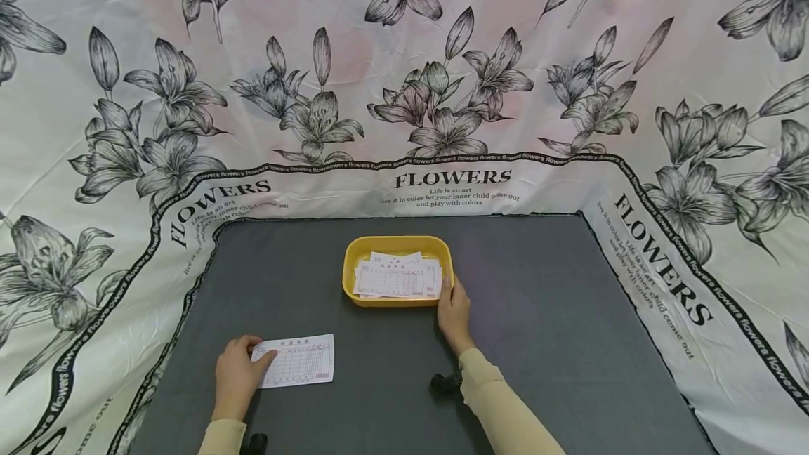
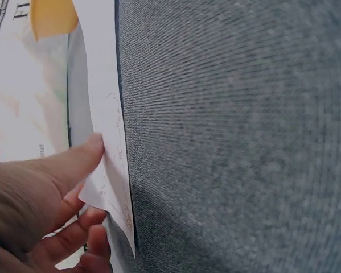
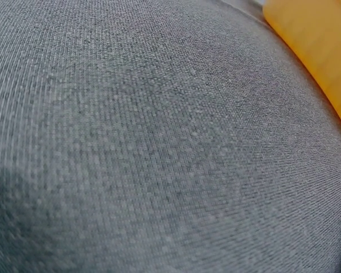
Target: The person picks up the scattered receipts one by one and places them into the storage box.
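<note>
In the head view my left hand [image 1: 240, 374] pinches the left edge of a printed paper form [image 1: 300, 361] with a ruled table on it. The left wrist view shows the thumb on the upper face of the form [image 2: 107, 102] and the fingers under its near corner, which is bent up. My right hand [image 1: 455, 314] grips the right front corner of a yellow plastic tray [image 1: 398, 302], thumb at the rim. Several similar forms [image 1: 398, 279] lie in a loose pile inside it. In the right wrist view only the side of the tray [image 3: 318, 45] shows; the hand is out of sight.
A grey cloth [image 1: 531, 286] covers the tabletop. Around it runs a white flower-printed sheet [image 1: 442, 188] with a black lettered border, which rises behind the table. Black wrist-worn pieces show beside both sleeves.
</note>
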### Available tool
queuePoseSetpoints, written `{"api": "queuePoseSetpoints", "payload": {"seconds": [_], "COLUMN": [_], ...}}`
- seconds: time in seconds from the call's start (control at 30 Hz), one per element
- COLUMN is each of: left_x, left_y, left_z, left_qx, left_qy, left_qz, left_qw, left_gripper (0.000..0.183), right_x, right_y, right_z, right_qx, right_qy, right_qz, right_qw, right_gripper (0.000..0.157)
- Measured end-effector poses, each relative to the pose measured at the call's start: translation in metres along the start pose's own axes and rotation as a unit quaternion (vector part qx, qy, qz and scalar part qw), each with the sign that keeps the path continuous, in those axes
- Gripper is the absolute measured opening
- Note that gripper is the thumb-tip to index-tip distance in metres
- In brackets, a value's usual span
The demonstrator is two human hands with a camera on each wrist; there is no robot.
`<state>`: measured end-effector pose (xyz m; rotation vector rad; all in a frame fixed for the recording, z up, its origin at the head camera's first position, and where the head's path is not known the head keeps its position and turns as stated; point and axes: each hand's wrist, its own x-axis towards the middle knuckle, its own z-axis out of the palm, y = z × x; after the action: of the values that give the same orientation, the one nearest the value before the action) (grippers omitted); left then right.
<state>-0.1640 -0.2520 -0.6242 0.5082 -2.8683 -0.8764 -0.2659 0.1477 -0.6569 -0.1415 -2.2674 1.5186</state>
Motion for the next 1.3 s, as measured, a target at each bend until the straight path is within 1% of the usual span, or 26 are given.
{"api": "queuePoseSetpoints", "payload": {"seconds": [0.07, 0.17, 0.33, 0.47, 0.57, 0.7, 0.83, 0.97, 1.07, 1.2, 1.3], "left_x": [0.000, 0.000, 0.001, 0.000, 0.001, 0.003, 0.004, 0.006, 0.007, 0.008, 0.010], "left_y": [-0.001, -0.001, -0.003, -0.006, -0.008, -0.011, -0.013, -0.010, -0.007, 0.000, 0.006], "left_z": [-0.001, -0.001, -0.001, -0.002, -0.004, -0.007, -0.011, -0.016, -0.020, -0.026, -0.029], "left_qx": [-0.010, -0.013, -0.020, -0.010, 0.007, 0.013, -0.005, -0.033, -0.054, -0.068, -0.073], "left_qy": [0.004, 0.008, 0.020, 0.030, 0.018, -0.014, -0.025, -0.020, -0.014, -0.003, -0.004], "left_qz": [0.002, 0.014, 0.033, 0.052, 0.065, 0.074, 0.085, 0.096, 0.093, 0.084, 0.075], "left_qw": [0.9999, 0.9998, 0.9990, 0.9982, 0.9977, 0.9971, 0.9961, 0.9946, 0.9941, 0.9941, 0.9945], "left_gripper": [0.031, 0.023, 0.017, 0.015, 0.018, 0.024, 0.025, 0.025, 0.025, 0.024, 0.025], "right_x": [0.000, -0.001, 0.000, 0.000, -0.001, -0.002, -0.003, -0.004, -0.003, -0.001, 0.000], "right_y": [0.000, 0.000, 0.002, 0.003, 0.003, 0.002, 0.001, 0.000, 0.001, 0.003, 0.004], "right_z": [0.000, 0.000, 0.000, 0.001, 0.001, 0.000, 0.000, 0.000, 0.000, 0.001, 0.001], "right_qx": [0.000, 0.000, 0.000, -0.005, -0.004, 0.003, 0.003, 0.000, 0.001, 0.003, 0.006], "right_qy": [0.000, 0.000, 0.001, 0.004, 0.005, 0.001, 0.000, 0.003, 0.003, 0.001, -0.001], "right_qz": [-0.001, 0.001, 0.005, 0.000, -0.003, 0.006, 0.010, 0.008, 0.008, 0.011, 0.012], "right_qw": [1.000, 1.000, 1.000, 1.000, 1.000, 1.000, 1.000, 1.000, 1.000, 1.000, 1.000], "right_gripper": [0.042, 0.042, 0.042, 0.042, 0.041, 0.042, 0.041, 0.042, 0.041, 0.042, 0.042]}}
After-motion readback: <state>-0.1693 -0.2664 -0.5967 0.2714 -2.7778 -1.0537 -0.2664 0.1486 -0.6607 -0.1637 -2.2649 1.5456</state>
